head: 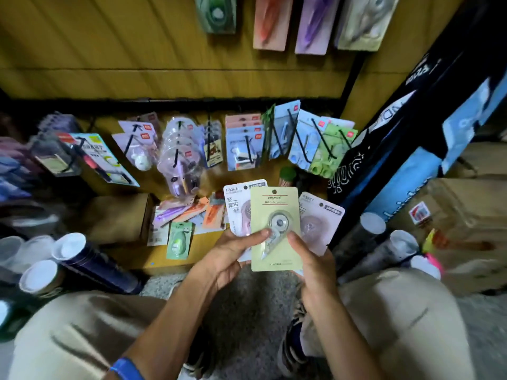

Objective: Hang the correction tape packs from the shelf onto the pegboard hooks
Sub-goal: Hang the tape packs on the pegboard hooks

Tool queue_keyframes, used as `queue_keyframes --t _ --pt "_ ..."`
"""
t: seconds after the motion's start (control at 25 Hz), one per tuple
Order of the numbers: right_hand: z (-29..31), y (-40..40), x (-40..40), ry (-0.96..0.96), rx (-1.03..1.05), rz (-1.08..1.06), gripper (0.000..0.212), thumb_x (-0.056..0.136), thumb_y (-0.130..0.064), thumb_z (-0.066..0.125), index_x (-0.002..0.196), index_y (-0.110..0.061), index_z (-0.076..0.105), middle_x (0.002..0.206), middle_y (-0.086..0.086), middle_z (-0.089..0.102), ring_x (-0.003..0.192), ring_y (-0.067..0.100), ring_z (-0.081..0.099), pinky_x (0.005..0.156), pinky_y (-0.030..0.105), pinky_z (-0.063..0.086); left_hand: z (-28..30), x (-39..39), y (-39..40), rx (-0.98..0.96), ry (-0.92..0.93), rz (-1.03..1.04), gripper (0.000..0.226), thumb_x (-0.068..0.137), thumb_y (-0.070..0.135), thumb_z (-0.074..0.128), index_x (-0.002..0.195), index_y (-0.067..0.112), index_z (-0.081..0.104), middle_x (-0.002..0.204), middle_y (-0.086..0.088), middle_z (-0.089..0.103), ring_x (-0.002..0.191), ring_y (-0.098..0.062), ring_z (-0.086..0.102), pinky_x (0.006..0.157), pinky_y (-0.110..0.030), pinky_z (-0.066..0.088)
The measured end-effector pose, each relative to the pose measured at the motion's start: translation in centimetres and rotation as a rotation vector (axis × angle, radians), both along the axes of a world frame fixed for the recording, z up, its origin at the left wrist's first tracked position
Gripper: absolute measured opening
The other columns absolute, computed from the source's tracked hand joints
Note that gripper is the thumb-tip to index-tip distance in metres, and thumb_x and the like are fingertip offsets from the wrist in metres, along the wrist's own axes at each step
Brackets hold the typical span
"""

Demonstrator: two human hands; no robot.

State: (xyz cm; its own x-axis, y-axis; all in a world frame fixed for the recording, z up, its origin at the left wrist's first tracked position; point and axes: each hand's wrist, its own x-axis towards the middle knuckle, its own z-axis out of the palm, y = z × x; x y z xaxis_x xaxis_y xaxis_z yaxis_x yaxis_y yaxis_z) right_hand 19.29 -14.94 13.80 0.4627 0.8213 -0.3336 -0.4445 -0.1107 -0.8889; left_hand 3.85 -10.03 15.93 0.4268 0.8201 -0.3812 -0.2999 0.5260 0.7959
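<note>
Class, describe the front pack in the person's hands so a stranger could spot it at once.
Find the person's two hands, left hand and right hand, holding fanned packs. The front pack is the pale yellow-green card; unlike the pinkish cards behind, it shows a clear teardrop dispenser.

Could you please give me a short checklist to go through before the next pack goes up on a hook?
1. Packs held: ok. The left hand and right hand grip a fan of three.
2. Front pack singled out: not ok. The yellow pack overlaps the left pink pack and the right pink pack.
3. Hang hole clear: ok. The yellow pack's hole is uncovered.
4. Free hook chosen: cannot tell. Every hook that can be made out carries packs.
5. Shelf stock left: ok. A green pack and others lie on the shelf.
</note>
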Motion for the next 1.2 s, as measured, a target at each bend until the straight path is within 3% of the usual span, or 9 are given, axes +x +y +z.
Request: queue_keyframes --t 0.16,0.28,0.36,0.48,0.6,0.68,0.92,1.08,1.2 --pt "6.5 0.6 0.6 -0.05 0.171 -0.097 0.039 0.075 -0.002 0.079 0.111 -0.011 0.069 0.103 0.006 0.076 0.094 0.027 0.073 0.079 0.043 0.061 5.7 1.4 -0.4 0.159 -0.018 0.066 0.041 0.065 -0.009 0.075 0.099 0.013 0.077 0.109 -0.015 0.073 0.096 -0.031 0.071 0.073 -0.04 0.06" --pt "11.3 2.1 1.2 -0.067 0.28 -0.076 0.02 0.086 -0.006 0.07 0.101 -0.018 0.07 0.096 -0.006 0.077 0.092 0.017 0.073 0.076 0.033 0.06 9.6 0.9 0.8 0.197 -0.076 0.219 0.049 0.066 -0.004 0.074 0.114 0.001 0.068 0.111 -0.018 0.072 0.093 -0.031 0.072 0.07 -0.041 0.061" --pt "14.4 3.3 2.0 -0.091 0.334 -0.067 0.022 0.088 -0.007 0.067 0.106 -0.02 0.069 0.101 -0.008 0.076 0.097 0.014 0.071 0.077 0.028 0.058 12.1 -0.1 1.7 0.183 -0.076 0.265 0.059 0.067 0.001 0.077 0.123 -0.005 0.06 0.111 -0.02 0.071 0.092 -0.033 0.072 0.066 -0.046 0.061" --pt "17.8 4.7 3.6 -0.093 0.374 -0.009 0.03 0.087 -0.013 0.068 0.117 -0.018 0.066 0.112 0.001 0.074 0.107 0.023 0.069 0.089 0.04 0.056 15.1 -1.3 2.7 0.191 -0.034 0.354 0.052 0.073 0.005 0.075 0.123 0.001 0.061 0.105 -0.017 0.073 0.086 -0.033 0.073 0.057 -0.044 0.061" --pt "19.4 5.3 4.5 -0.115 0.389 0.06 0.036 0.086 -0.017 0.069 0.122 -0.021 0.064 0.115 0.001 0.073 0.109 0.024 0.068 0.097 0.051 0.052 16.9 -1.7 3.4 0.201 -0.067 0.427 0.041 0.08 0.003 0.071 0.12 0.007 0.064 0.106 -0.016 0.074 0.091 -0.033 0.072 0.067 -0.046 0.062" --pt "20.3 5.5 4.6 -0.153 0.407 0.109 0.035 0.089 -0.017 0.067 0.123 -0.022 0.063 0.115 0.0 0.073 0.109 0.023 0.068 0.098 0.052 0.051 17.7 -1.5 3.8 0.217 -0.067 0.454 0.034 0.081 0.002 0.07 0.113 0.01 0.065 0.101 -0.014 0.075 0.081 -0.03 0.074 0.055 -0.04 0.061" --pt "20.9 6.1 4.6 -0.216 0.435 0.195 0.025 0.091 -0.018 0.066 0.116 -0.019 0.066 0.115 0.004 0.073 0.111 0.026 0.067 0.101 0.051 0.049 18.3 -0.3 4.3 0.169 -0.058 0.373 0.047 0.074 0.012 0.077 0.119 0.013 0.063 0.104 -0.016 0.075 0.095 -0.034 0.072 0.07 -0.049 0.061" --pt "21.2 6.7 4.7 -0.204 0.449 0.218 0.024 0.091 -0.018 0.066 0.115 -0.016 0.064 0.113 0.003 0.073 0.108 0.026 0.068 0.088 0.039 0.056 18.5 0.4 4.3 0.12 -0.067 0.248 0.051 0.068 0.02 0.078 0.115 0.01 0.062 0.102 -0.02 0.074 0.096 -0.036 0.072 0.061 -0.046 0.062" --pt "21.2 7.0 4.8 -0.199 0.451 0.245 0.028 0.091 -0.02 0.066 0.119 -0.017 0.063 0.115 0.002 0.073 0.109 0.023 0.068 0.092 0.04 0.054 18.5 1.0 4.1 0.123 -0.032 0.188 0.052 0.067 0.025 0.079 0.114 0.008 0.064 0.097 -0.018 0.074 0.093 -0.034 0.072 0.054 -0.041 0.061"
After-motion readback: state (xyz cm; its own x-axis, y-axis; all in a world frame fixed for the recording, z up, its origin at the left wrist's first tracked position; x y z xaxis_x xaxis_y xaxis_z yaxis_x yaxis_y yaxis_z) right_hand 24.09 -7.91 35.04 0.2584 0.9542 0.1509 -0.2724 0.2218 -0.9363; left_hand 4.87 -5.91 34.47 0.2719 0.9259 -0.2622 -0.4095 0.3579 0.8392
